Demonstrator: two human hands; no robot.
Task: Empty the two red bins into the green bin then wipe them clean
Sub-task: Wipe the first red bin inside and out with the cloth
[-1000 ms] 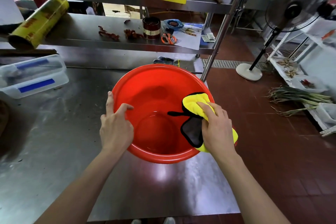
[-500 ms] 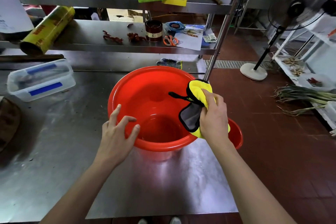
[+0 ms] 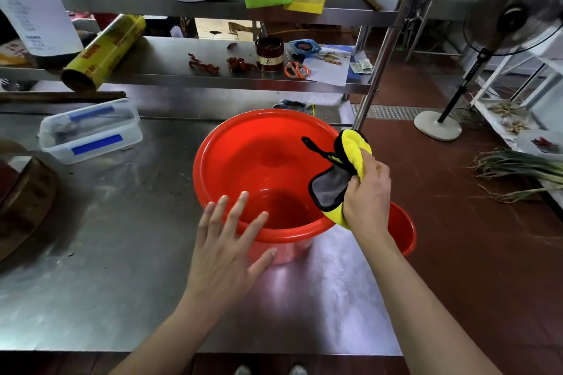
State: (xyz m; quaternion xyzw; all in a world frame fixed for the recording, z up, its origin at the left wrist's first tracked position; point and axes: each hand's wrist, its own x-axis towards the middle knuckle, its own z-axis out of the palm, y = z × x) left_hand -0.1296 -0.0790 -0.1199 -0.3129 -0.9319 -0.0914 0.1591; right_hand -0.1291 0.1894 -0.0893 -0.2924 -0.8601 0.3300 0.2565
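— Where is the red bin point(image 3: 262, 167) at this moment?

— It stands upright on the steel bench point(image 3: 91, 283), near the right edge. Its inside looks bare. A second red bin point(image 3: 403, 231) shows behind the right arm, lower, at the bench edge; only a part of its rim is visible.

— And the hands?

— The left hand point(image 3: 227, 253) is over the near rim of the first bin, with the fingers point(image 3: 237, 210) straight and spread, holding nothing. I cannot tell if it touches the rim. The right hand point(image 3: 367, 195) grips a yellow cloth point(image 3: 353, 155) with a grey and black side, at the right rim of the bin.

— What else is there?

— A clear plastic box point(image 3: 91, 131) with blue clips sits on the bench to the left. On the shelf point(image 3: 170, 55) behind lie a yellow roll point(image 3: 106, 50), a dark jar point(image 3: 269, 53) and orange scissors point(image 3: 295, 69). A standing fan point(image 3: 511, 12) is on the floor at the right.
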